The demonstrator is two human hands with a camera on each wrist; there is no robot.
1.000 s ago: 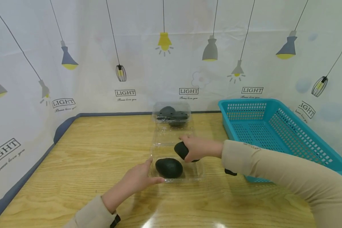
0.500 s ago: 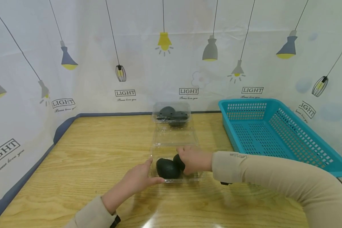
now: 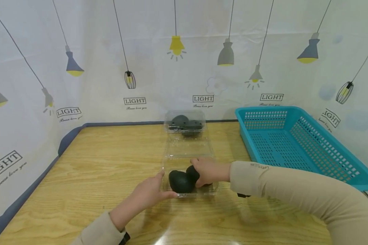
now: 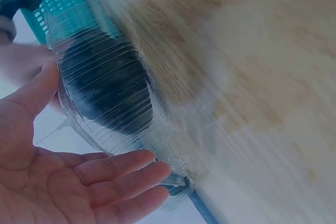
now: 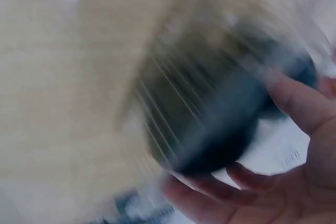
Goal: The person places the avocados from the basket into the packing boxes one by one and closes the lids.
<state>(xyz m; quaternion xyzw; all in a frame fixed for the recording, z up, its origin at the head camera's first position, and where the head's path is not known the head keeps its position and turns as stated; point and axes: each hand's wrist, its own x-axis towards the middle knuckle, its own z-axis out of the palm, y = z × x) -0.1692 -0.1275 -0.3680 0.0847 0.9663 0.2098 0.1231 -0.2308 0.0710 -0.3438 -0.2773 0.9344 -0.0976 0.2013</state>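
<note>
A clear plastic clamshell box (image 3: pixel 188 146) lies unfolded on the wooden table. In its near half sits a dark avocado (image 3: pixel 181 182), seen through the ribbed plastic in the left wrist view. My right hand (image 3: pixel 210 170) grips a second avocado (image 3: pixel 192 174) inside that same half, to the right of the first and against it; the right wrist view is blurred. My left hand (image 3: pixel 148 190) rests at the box's near left corner, thumb on the front edge. Its fingers (image 4: pixel 128 163) look nearly straight beside the plastic wall. Part of the gripped avocado is hidden by the right hand.
Behind the unfolded box, a closed clear box (image 3: pixel 184 121) with dark avocados stands near the back wall. A turquoise perforated basket (image 3: pixel 243 131) is on the right, with my right sleeve passing over its near side. A printed cloth with lamp pictures lines the walls.
My right hand has lowered its avocado into the near half of the box, against the first one, which shifted slightly. My left hand has stayed at the corner.
</note>
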